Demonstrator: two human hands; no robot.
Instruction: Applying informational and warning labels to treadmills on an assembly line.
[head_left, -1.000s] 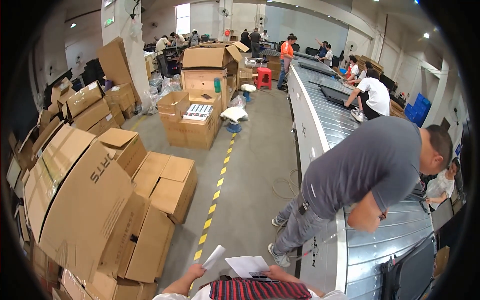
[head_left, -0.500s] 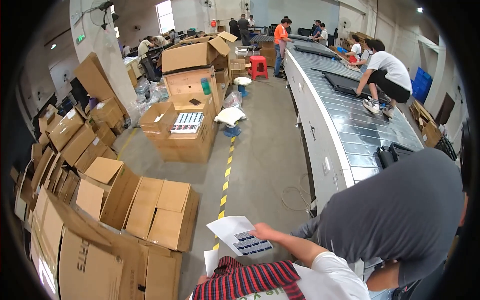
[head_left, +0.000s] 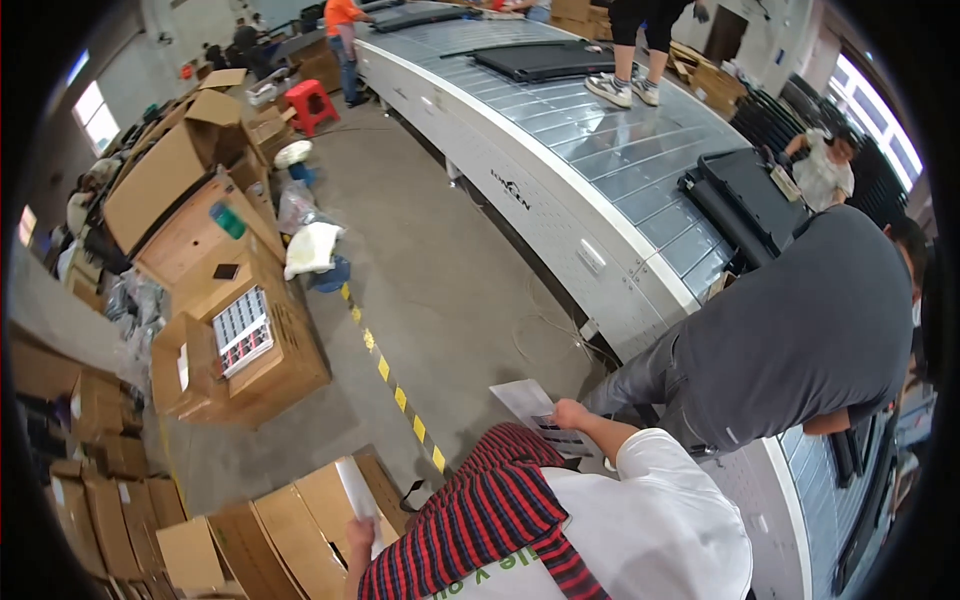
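Observation:
My right hand [head_left: 570,413] is closed on the edge of a white paper sheet [head_left: 518,398] printed with dark label blocks. The sheet tilts over the floor, close to the leg of a person in a dark grey shirt [head_left: 800,310]. Out to the left, my left hand [head_left: 360,535] grips a narrow white piece of paper [head_left: 357,490], seen almost edge-on above brown cartons [head_left: 305,512]. A striped red and black cloth [head_left: 490,500] lies across my front and hides part of both arms.
To the right runs a long slatted metal conveyor [head_left: 620,175] bearing black flat panels [head_left: 745,205]; someone stands on it [head_left: 640,45]. A large carton [head_left: 290,365] with printed sheets [head_left: 242,328] stands left of yellow-black floor tape [head_left: 402,400]. Farther back is a red stool [head_left: 310,105].
My view has swung to the right. My left hand has moved out to the left with its paper, while the right still holds the printed sheet. The crouching person on the conveyor now stands.

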